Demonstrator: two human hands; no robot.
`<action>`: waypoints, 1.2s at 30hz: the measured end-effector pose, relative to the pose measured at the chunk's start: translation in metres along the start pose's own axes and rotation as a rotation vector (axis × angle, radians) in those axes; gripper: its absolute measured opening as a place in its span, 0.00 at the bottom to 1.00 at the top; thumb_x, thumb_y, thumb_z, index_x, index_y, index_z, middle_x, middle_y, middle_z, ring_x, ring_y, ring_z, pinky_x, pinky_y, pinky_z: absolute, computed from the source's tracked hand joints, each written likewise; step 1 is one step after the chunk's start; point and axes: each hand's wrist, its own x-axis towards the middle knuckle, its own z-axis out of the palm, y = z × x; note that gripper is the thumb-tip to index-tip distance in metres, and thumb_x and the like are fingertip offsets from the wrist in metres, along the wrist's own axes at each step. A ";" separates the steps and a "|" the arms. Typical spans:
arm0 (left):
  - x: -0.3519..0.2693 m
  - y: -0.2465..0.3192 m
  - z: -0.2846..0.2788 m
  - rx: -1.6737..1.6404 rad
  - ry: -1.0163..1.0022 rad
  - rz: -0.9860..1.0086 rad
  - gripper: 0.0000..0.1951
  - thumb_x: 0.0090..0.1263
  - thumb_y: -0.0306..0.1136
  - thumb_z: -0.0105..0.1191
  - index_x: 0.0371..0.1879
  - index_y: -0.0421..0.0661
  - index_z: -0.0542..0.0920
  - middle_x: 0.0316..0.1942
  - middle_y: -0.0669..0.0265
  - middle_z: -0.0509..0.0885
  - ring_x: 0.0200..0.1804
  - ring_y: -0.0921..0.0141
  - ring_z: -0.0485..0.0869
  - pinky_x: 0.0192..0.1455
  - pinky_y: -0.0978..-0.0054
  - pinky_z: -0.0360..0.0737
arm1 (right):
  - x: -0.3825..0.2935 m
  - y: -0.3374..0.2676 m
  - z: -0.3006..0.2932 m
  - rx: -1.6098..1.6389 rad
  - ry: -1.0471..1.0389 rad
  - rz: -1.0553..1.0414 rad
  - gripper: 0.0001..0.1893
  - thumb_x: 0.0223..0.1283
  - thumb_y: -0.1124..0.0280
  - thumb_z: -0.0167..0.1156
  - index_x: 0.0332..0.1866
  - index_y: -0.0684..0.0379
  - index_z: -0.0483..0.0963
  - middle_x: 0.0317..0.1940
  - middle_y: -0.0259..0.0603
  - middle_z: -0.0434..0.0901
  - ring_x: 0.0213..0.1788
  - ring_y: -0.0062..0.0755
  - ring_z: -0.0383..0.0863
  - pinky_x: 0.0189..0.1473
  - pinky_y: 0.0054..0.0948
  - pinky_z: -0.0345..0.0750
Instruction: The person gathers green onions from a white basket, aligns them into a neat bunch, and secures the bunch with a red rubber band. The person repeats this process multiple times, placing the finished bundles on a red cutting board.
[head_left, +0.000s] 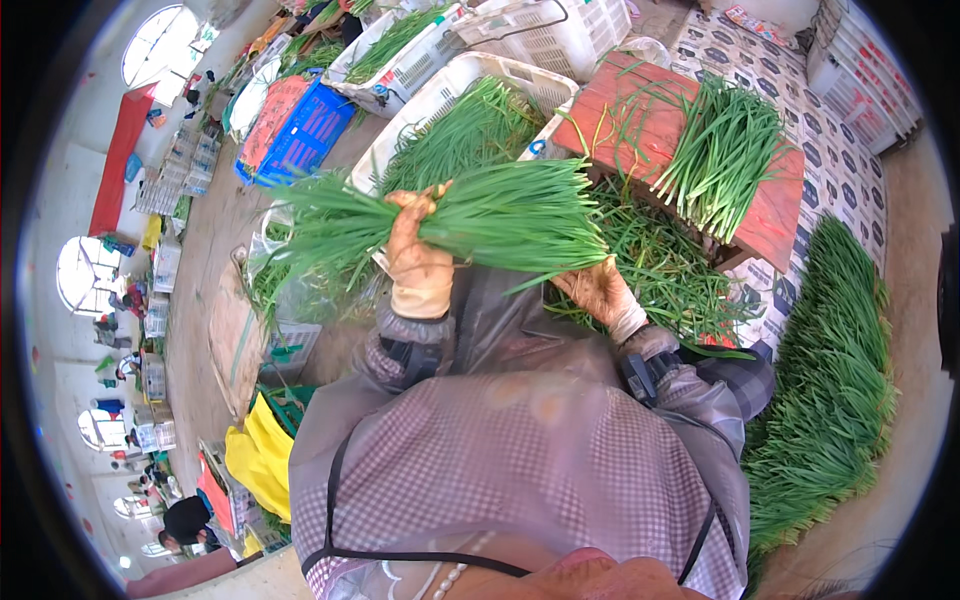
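My gloved left hand (421, 251) is closed around the middle of a bunch of green garlic chives (517, 214), held sideways before my chest. The leafy tips fan out to the left, and the pale stem ends point right. My gloved right hand (600, 292) touches the lower stem ends; part of its fingers is hidden, so its grip cannot be made out. A second bunch of chives (724, 154) lies on a low red wooden table (626, 86) at the right. Loose leaves and trimmings (652, 262) are heaped below the table.
A white plastic crate (382, 150) with chives stands just beyond my hands. Behind it are another white crate (551, 34) and a blue crate (319, 127). A long pile of chives (825, 397) lies on the right. Other people work far left; one bends near a yellow cloth (262, 454).
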 end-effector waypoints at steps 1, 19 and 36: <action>-0.003 0.009 -0.002 -0.488 0.040 -0.248 0.06 0.74 0.23 0.48 0.47 0.43 0.74 0.46 0.58 0.82 0.61 0.61 0.80 0.77 0.51 0.70 | -0.003 0.002 0.001 0.033 0.025 -0.047 0.49 0.55 0.45 0.74 0.77 0.58 0.58 0.75 0.44 0.65 0.77 0.47 0.63 0.77 0.49 0.64; -0.157 0.062 -0.144 -0.217 -0.381 -0.567 0.16 0.65 0.32 0.66 0.52 0.49 0.83 0.57 0.54 0.84 0.67 0.53 0.75 0.75 0.45 0.60 | 0.006 0.047 -0.024 0.118 0.380 -0.091 0.43 0.57 0.43 0.71 0.73 0.54 0.65 0.70 0.41 0.72 0.72 0.48 0.69 0.75 0.55 0.64; 0.053 -0.017 -0.095 0.820 -0.661 -0.159 0.33 0.75 0.42 0.59 0.75 0.43 0.66 0.75 0.56 0.69 0.78 0.64 0.64 0.79 0.67 0.60 | 0.041 0.007 0.018 -0.064 0.157 -0.102 0.41 0.54 0.60 0.72 0.73 0.60 0.65 0.67 0.45 0.75 0.69 0.45 0.73 0.74 0.44 0.67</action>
